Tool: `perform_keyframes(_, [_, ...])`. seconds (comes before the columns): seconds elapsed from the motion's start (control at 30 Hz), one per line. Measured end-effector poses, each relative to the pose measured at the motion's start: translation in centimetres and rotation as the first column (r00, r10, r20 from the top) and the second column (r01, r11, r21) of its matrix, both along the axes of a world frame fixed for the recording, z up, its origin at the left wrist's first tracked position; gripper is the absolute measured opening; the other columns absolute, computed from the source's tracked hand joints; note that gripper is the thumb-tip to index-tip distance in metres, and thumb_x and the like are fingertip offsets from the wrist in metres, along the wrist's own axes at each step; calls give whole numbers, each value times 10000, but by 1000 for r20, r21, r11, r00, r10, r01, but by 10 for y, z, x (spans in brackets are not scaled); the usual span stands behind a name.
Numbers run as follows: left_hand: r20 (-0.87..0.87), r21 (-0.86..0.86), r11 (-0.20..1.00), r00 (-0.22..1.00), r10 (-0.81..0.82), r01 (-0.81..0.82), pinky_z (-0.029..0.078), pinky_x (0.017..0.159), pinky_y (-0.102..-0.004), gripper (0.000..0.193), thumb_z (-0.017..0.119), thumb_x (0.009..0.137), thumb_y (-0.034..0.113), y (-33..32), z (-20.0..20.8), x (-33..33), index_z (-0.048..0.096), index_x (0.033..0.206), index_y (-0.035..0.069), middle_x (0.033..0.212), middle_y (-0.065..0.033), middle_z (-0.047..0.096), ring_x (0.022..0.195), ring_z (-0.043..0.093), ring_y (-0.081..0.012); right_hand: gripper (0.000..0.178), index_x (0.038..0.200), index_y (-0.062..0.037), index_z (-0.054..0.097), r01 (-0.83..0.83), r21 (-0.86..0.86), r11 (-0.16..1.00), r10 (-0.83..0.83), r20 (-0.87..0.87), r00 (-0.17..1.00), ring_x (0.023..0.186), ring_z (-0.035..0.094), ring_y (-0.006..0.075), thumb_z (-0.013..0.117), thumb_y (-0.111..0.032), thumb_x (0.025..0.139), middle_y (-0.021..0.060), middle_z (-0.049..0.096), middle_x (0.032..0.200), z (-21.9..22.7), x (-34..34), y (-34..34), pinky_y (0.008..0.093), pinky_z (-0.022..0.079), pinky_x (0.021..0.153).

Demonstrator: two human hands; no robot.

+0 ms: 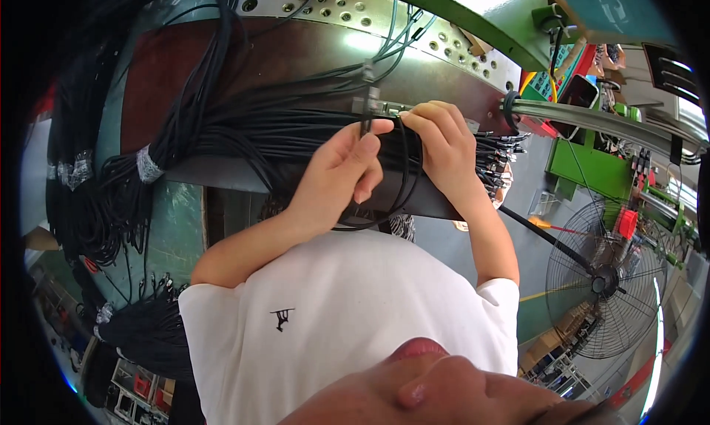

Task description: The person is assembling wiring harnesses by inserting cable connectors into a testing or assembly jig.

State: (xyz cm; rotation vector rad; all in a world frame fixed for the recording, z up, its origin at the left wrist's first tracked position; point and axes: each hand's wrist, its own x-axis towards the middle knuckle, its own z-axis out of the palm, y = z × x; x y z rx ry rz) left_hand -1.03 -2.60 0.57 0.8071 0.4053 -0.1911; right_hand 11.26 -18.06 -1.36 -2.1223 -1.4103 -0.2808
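Observation:
My left hand (342,168) is closed, thumb and index finger pinching a black cable end (365,125). Above those fingers rises a narrow silver-and-dark piece (367,81), smeared by motion; whether it is the cable's connector I cannot tell. Beside it, my right hand (444,145) has its fingers curled and pressed at a small metal fixture (390,109), pinching the end of a black cable (406,159) that loops down between my hands. Behind both hands a thick bundle of black cables (244,138) runs across the dark brown board (296,44).
Clear wrap (149,164) ties the bundle at left, near more hanging cables (66,122). Cable ends with connectors (497,159) stick out at right. A green machine frame (473,7) overhangs a perforated metal plate (347,7). A metal bar (592,112) and a large fan (605,281) stand right.

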Motion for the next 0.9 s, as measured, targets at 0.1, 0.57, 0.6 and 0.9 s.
perform_keyframes(0.1, [-24, -114, 993, 999, -22, 19, 247, 458, -192, 283, 413, 1014, 299, 0, -3, 1, 531, 1092, 54, 587, 35, 386, 504, 297, -28, 271, 900, -38, 617, 34, -63, 997, -39, -73, 997, 822, 583, 275, 633, 31, 639, 84, 588, 871, 7, 5, -1, 361, 493, 674])
perform_keyframes(0.57, [35, -40, 950, 950, -310, 311, 391, 511, -212, 255, 414, 996, 218, -6, 10, 11, 555, 971, 7, 670, -41, 564, 544, 471, -76, 352, 1005, -31, 597, -7, 35, 999, 3, 121, 993, 900, 605, 281, 644, 25, 660, 94, 617, 977, 20, 9, -3, 347, 505, 767])
perform_keyframes(0.6, [41, 106, 934, 937, -346, 341, 431, 544, -218, 254, 428, 990, 204, -4, 11, 8, 573, 967, -3, 716, -64, 615, 579, 529, -83, 287, 928, -24, 609, 73, 142, 987, -79, 39, 996, 868, 616, 282, 649, 62, 658, 94, 641, 925, 14, 7, -12, 356, 506, 757])
perform_keyframes(0.9, [75, -84, 873, 877, -475, 480, 459, 509, -229, 324, 404, 1008, 274, 12, 13, 12, 548, 954, -10, 693, -129, 631, 533, 569, -151, 140, 843, 0, 604, 221, -88, 971, -238, -387, 891, 795, 652, 271, 640, 68, 726, 97, 668, 871, 8, 17, -29, 338, 527, 697])
